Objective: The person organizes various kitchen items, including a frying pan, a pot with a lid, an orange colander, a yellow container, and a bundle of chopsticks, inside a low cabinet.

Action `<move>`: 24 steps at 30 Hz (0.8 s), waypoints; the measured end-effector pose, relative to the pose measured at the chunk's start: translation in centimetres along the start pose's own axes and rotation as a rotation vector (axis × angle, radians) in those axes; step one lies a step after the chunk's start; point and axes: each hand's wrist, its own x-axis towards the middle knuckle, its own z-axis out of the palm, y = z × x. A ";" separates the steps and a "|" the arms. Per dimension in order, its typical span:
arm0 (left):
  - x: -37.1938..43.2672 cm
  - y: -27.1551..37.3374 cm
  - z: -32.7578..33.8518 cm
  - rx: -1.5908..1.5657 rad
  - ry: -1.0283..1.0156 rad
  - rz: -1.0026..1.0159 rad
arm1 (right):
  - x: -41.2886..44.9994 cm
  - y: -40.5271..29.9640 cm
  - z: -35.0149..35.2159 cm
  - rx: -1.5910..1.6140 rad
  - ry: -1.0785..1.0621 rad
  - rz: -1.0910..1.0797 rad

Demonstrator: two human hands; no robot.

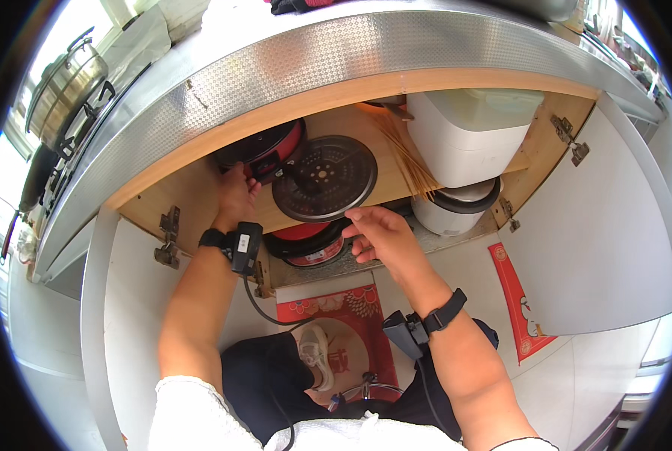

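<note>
On the upper cabinet shelf, a red electric pot (276, 152) with a dark lid stands at the left. My left hand (238, 191) is at its front left side, fingers curled against the edge. To the right of the pot lies a round dark metal plate with holes (324, 177), partly overhanging the shelf's front edge. My right hand (384, 239) is just in front of this plate's near rim with fingers loosely bent. Nothing shows in that hand; whether a fingertip touches the rim is unclear.
A bundle of thin sticks (409, 158) lies beside a white bin (471, 141). Below are a red-and-black pan (313, 248) and a white cooker (451, 211). Open doors flank me, left (144, 293) and right (601, 237). The metal-edged countertop (336, 42) juts out above.
</note>
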 end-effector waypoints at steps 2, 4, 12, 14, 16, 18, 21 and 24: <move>-0.6 -0.3 0.6 -0.015 -0.015 0.026 | 0.2 0.2 -0.1 0.005 0.011 -0.006; -1.2 0.9 2.0 -0.015 0.014 0.091 | 0.3 0.3 -0.4 0.005 0.020 0.001; 11.2 6.4 -0.6 0.895 0.062 1.170 | 1.2 0.4 0.6 0.069 -0.003 -0.025; 7.8 6.3 1.4 0.993 -0.231 1.109 | 1.2 0.5 -0.2 0.062 0.021 -0.012; 1.8 5.4 3.6 1.188 -0.232 1.145 | 1.2 0.5 -0.7 0.075 0.036 -0.011; 0.7 5.6 3.7 1.406 -0.187 1.191 | 1.2 0.4 -0.5 0.095 0.008 -0.019; 2.0 5.4 4.0 1.170 -0.186 1.211 | 1.3 0.2 -0.2 0.069 -0.001 -0.025; 1.2 4.4 7.3 1.226 -0.325 1.335 | 1.0 0.1 -0.5 0.067 -0.002 -0.013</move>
